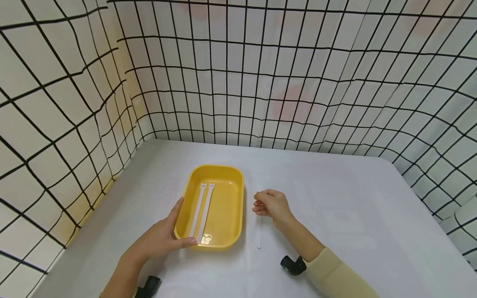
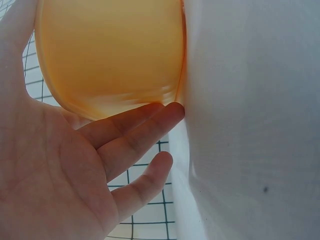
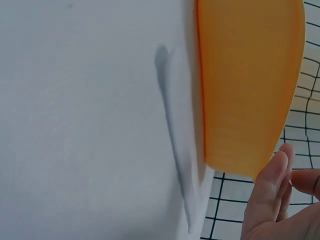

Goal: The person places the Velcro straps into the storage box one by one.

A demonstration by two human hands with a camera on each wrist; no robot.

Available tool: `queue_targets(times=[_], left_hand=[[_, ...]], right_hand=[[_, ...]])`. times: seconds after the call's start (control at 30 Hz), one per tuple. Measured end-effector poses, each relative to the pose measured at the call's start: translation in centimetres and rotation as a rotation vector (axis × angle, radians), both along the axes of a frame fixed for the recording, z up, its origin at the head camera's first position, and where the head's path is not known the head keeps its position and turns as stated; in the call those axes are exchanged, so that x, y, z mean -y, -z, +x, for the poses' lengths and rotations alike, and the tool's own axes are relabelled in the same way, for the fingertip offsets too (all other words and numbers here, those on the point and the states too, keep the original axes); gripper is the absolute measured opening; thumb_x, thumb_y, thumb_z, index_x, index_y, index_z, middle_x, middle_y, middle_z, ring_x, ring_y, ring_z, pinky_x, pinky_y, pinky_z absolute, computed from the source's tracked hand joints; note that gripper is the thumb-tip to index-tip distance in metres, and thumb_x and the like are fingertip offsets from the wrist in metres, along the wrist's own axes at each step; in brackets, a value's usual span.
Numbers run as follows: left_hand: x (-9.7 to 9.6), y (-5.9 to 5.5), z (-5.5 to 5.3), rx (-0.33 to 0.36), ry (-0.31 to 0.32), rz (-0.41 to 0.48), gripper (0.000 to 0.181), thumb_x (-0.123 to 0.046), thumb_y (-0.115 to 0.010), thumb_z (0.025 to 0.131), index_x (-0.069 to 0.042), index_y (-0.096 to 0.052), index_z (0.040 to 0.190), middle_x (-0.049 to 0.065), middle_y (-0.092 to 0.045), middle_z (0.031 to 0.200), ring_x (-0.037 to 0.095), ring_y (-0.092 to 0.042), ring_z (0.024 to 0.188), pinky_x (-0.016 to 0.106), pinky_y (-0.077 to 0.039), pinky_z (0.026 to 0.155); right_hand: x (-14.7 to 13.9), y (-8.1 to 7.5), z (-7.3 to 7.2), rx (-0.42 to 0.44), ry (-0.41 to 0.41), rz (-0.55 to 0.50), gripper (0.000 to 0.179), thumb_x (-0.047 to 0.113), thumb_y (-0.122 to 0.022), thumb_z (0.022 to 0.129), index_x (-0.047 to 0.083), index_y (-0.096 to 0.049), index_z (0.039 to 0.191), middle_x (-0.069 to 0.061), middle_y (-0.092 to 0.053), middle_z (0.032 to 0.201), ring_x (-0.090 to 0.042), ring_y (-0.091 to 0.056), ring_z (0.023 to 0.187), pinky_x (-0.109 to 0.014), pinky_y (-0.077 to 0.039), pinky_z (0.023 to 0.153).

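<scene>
Two white cable ties [image 1: 205, 213] lie in the yellow tray [image 1: 227, 207]; a third tie [image 1: 258, 236], on the table [image 1: 335, 198] beside it, appears to be the one left. The left hand [image 1: 160, 236] grips the tray's near-left corner; the right hand [image 1: 275, 206], fingers bent, is over the third tie, its hold impossible to tell.

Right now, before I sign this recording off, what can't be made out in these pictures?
- Head view: the middle of the loose white strip, hidden by the right hand.
- Head view: whether the right fingertips pinch anything; too small.
- Head view: the pale patch in the yellow tray, too small to identify.
- Left wrist view: the tray's inside, hidden by its outer wall; the top edge cuts it off.
</scene>
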State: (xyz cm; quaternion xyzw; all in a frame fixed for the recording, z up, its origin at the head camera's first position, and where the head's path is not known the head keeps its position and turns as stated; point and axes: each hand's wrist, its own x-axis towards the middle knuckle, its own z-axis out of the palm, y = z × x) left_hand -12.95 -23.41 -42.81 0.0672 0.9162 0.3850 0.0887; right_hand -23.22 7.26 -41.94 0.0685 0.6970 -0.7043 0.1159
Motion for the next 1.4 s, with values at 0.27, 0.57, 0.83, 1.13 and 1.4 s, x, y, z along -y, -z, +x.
queue_targets(times=[0.27,0.57,0.83,1.13,1.4], left_hand=[[0.0,0.0,-0.1,-0.015,0.006,-0.001,0.118,-0.053,-0.078,0.077,-0.022,0.002,0.158,0.024,-0.044,0.145,0.029,-0.055,0.109,0.057,-0.044,0.090],[0.0,0.1,-0.1,-0.007,0.002,0.005,0.118,-0.053,-0.078,0.077,-0.022,0.001,0.158,0.023,-0.043,0.145,0.028,-0.055,0.108,0.057,-0.045,0.090],[0.0,0.1,0.0,-0.009,0.001,0.011,0.117,-0.052,-0.078,0.077,-0.023,0.001,0.158,0.023,-0.044,0.145,0.029,-0.054,0.110,0.057,-0.044,0.090],[0.0,-0.3,0.0,-0.017,0.019,0.010,0.116,-0.050,-0.078,0.078,-0.021,0.001,0.158,0.023,-0.045,0.143,0.027,-0.055,0.106,0.056,-0.045,0.089],[-0.1,-0.3,0.0,-0.006,0.005,-0.002,0.117,-0.052,-0.078,0.077,-0.021,0.000,0.158,0.023,-0.043,0.145,0.027,-0.054,0.108,0.056,-0.044,0.091]], right_hand=[[-1.3,0.7,-0.2,-0.004,0.020,0.109,0.009,0.008,-0.064,0.084,-0.001,-0.064,0.085,-0.005,-0.063,0.068,-0.015,-0.065,0.056,-0.024,-0.053,0.054],[-2.3,1.2,-0.6,0.020,0.019,0.109,0.010,0.007,-0.063,0.085,-0.002,-0.063,0.088,-0.004,-0.063,0.068,-0.012,-0.064,0.055,-0.020,-0.050,0.052],[-2.8,1.6,-1.1,0.029,0.007,0.150,0.011,0.006,-0.064,0.085,-0.003,-0.063,0.090,-0.004,-0.063,0.069,-0.012,-0.064,0.055,-0.021,-0.050,0.052],[-2.6,2.2,-1.6,0.027,-0.028,0.203,0.009,0.002,-0.065,0.082,-0.004,-0.062,0.088,-0.005,-0.063,0.066,-0.011,-0.061,0.053,-0.021,-0.049,0.050],[-1.7,2.3,-1.4,-0.013,-0.061,0.444,0.009,0.007,-0.069,0.082,0.000,-0.064,0.084,-0.006,-0.064,0.064,-0.014,-0.060,0.055,-0.024,-0.048,0.050]])
